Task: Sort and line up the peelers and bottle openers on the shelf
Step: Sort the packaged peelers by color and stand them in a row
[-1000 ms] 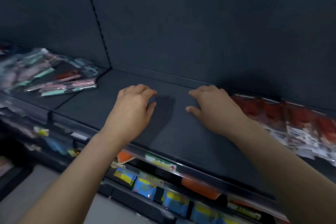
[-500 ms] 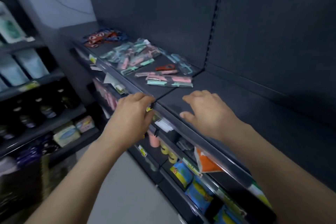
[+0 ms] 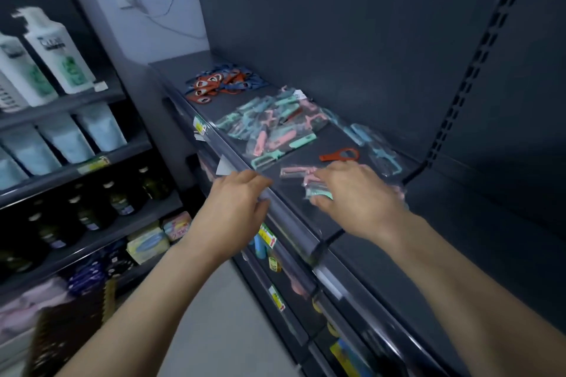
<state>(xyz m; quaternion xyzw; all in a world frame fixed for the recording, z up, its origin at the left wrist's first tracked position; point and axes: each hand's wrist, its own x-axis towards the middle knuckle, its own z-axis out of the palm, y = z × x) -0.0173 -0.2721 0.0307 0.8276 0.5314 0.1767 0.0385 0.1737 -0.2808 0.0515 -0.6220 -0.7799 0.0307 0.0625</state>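
Grey steel shelf [image 3: 333, 139], top tier, with stock lying loose upon it. Far end: a heap of red and blue bottle openers [image 3: 217, 84], unbagged. Middle: a pile of pink and mint peelers [image 3: 269, 127], each sealed in a clear bag. Near end: one red opener [image 3: 340, 155] lay alone, teal bagged peelers [image 3: 382, 154] sat toward the back panel, and a small stack of packets [image 3: 317, 190] lay under the right hand [image 3: 358, 197]. Its fingers bent down onto the bags; whether they gripped, I could not tell. Left hand [image 3: 235, 205] rested at the front rail [image 3: 291, 223], fingers loosely curled, holding nothing. Neighbouring rack held white pump bottles [image 3: 58, 52].
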